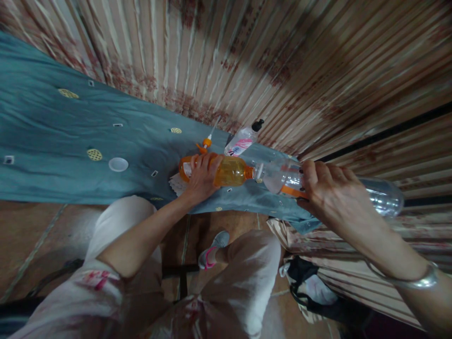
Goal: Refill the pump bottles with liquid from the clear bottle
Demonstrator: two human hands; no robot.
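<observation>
My left hand (202, 176) grips an orange bottle (231, 172) of amber liquid, held on its side above the blue cloth (70, 141). Its neck meets the mouth of a clear plastic bottle (381, 195), which my right hand (323, 190) holds, also on its side. The clear bottle has an orange band near its neck. Both bottles line up mouth to mouth over the cloth's near edge.
On the cloth lie a white cap (118, 164), an orange nozzle with a thin tube (206, 141) and a small clear bottle with a black cap (243, 139). Striped curtains (282, 61) hang behind. My knees and a dark bag (310, 287) are below.
</observation>
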